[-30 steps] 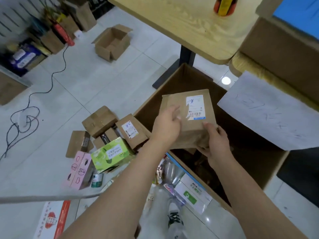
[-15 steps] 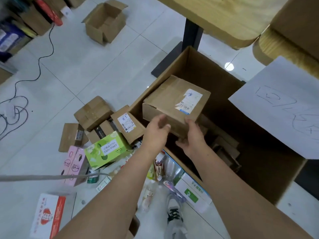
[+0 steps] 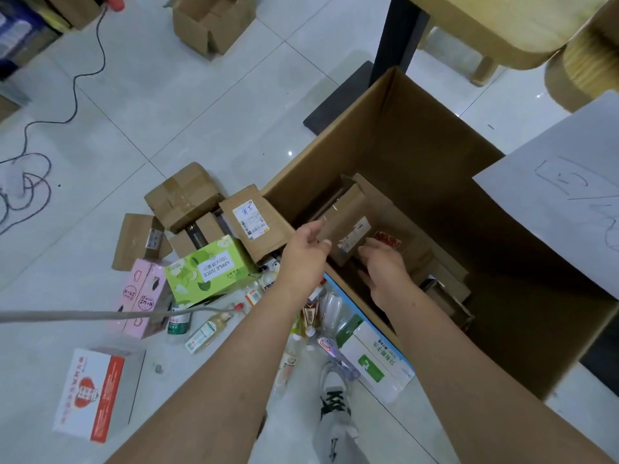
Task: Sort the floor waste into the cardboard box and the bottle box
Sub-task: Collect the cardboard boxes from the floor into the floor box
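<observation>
Cardboard parcel (image 3: pixel 345 222) lies inside the big cardboard box (image 3: pixel 418 145). Our left hand (image 3: pixel 306 252) and right hand (image 3: pixel 385 266) hover beside it, fingers relaxed and gripping nothing. Cartons (image 3: pixel 207 269) and bottles (image 3: pixel 207 326) litter the pale tiled floor (image 3: pixel 134 112), so we judge that most sorting remains.

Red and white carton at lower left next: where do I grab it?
Come from above and grip the red and white carton across its two long sides. It lies flat, with floor showing all round it, so both sides look free.
</observation>
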